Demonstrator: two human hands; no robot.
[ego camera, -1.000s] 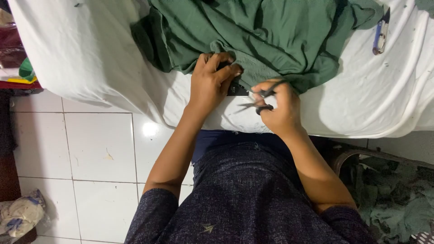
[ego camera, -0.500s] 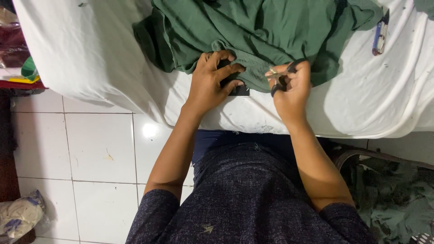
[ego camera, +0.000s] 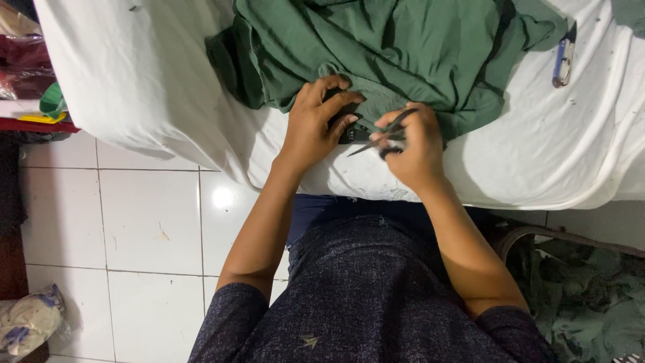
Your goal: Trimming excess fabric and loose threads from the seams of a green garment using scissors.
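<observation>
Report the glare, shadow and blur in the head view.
Head view: a lamp glare spot on the white floor tiles; soft shadow under the white cloth's edge; right hand and small scissors slightly motion-blurred; green garment evenly lit.
</observation>
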